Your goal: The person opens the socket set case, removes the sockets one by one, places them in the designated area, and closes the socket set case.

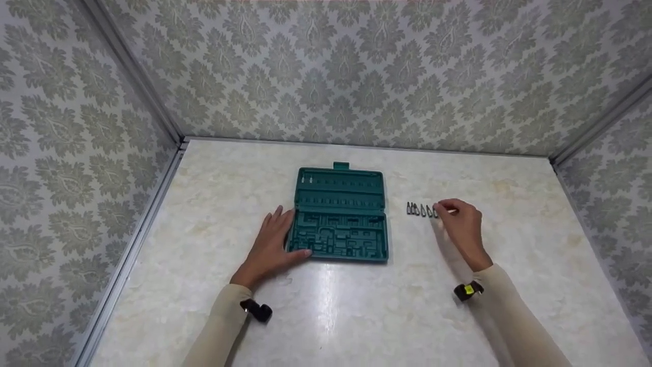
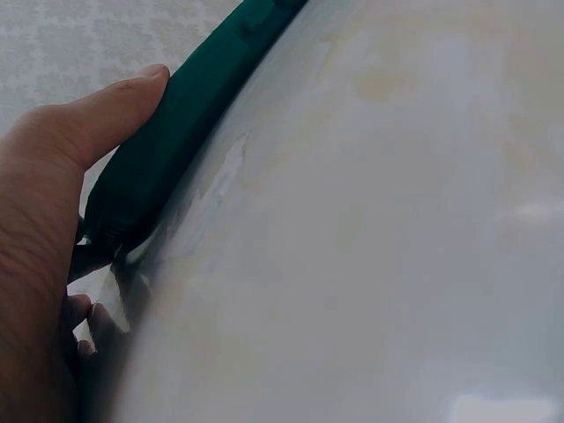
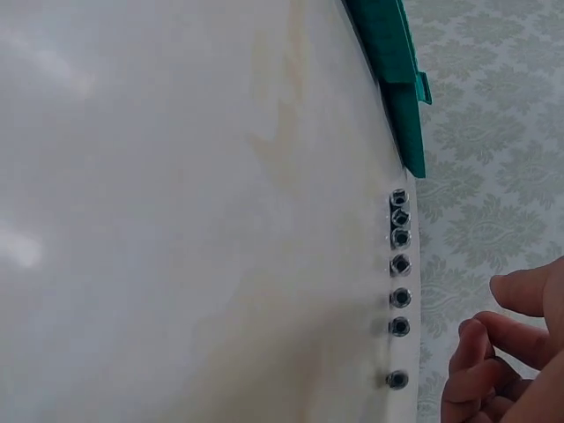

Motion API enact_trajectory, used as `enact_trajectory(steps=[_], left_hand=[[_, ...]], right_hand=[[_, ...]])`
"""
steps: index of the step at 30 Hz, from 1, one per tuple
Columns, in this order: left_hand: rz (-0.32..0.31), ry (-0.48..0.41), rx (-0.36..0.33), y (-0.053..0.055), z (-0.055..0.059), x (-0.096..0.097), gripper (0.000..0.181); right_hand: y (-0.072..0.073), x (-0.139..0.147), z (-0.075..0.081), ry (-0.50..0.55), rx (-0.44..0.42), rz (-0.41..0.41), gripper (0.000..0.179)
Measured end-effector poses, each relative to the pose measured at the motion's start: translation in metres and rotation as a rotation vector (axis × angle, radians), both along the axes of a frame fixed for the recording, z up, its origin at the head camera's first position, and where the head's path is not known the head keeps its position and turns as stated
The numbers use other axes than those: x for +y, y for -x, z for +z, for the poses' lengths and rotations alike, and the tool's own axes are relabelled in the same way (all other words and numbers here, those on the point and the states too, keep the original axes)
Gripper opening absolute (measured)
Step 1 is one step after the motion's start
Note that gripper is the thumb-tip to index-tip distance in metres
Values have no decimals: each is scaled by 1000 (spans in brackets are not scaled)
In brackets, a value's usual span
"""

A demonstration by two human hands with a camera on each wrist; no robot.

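Observation:
A green plastic tool case (image 1: 338, 236) lies spread out on the table, its lid folded back. My left hand (image 1: 270, 244) rests at its near left corner, fingers along the side and thumb on the front edge. In the left wrist view the thumb (image 2: 128, 101) touches the green case wall (image 2: 167, 141). Right of the case is a row of several small metal sockets (image 1: 423, 210), their round ends showing in the right wrist view. My right hand (image 1: 463, 227) hovers at the row's right end. Nothing shows between its thumb and index finger (image 3: 520, 339).
Two small light-coloured pieces (image 1: 307, 180) sit in the lid's upper left slots. The case's lower half has moulded recesses. The table (image 1: 326, 316) is pale and marbled, with patterned walls (image 1: 341, 76) behind it and at both sides.

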State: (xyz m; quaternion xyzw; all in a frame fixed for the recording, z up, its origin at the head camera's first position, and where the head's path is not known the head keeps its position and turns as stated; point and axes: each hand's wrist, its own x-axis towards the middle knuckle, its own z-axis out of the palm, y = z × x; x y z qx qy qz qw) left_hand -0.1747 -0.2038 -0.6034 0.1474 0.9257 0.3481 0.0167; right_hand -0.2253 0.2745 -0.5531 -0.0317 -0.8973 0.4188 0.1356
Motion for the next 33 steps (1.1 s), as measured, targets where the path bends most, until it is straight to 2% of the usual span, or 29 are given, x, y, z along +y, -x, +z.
enact_trajectory(steps=[10, 18, 33], left_hand=[[2, 31, -3, 0, 2, 2, 126], [2, 44, 6, 0, 2, 3, 125], [6, 16, 6, -3, 4, 1, 125]], right_hand=[[5, -28, 6, 14, 32, 142, 21], [15, -60, 7, 25, -5, 221, 22], [42, -131, 12, 52, -2, 434, 25]])
